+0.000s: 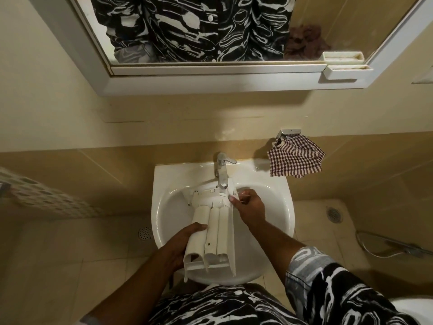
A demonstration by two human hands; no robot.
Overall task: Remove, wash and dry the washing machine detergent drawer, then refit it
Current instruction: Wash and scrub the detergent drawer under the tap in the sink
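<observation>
Over the white sink (164, 174), the detergent drawer (218, 233) is held lengthwise across the basin, tilted, with its ribbed underside facing up. Its far end lies under the spout of the chrome faucet (222, 170) at the sink's back edge, and its near end reaches past the front rim. Whether water is running cannot be told.

Both hands are grasping the drawer. The left hand (185, 245) is wrapped around the drawer's near left side, above the front left part of the basin. The right hand (249, 205) has its fingers curled on the drawer's far right edge, with the thumb pressed on the plastic, just beside the faucet.

A red-and-white checked cloth (295, 158) hangs from a metal wall holder (289, 132) beyond the sink's back right corner. A white-framed mirror (187, 31) is on the wall above, and a small white tray (346, 71) is fixed to the frame's lower right. A round floor drain (144, 232) sits on the tiles left of the sink and another (334, 214) on its right. A perforated white basket (46, 195) shows at the left, and a metal hose (386, 245) lies on the floor at the right.
</observation>
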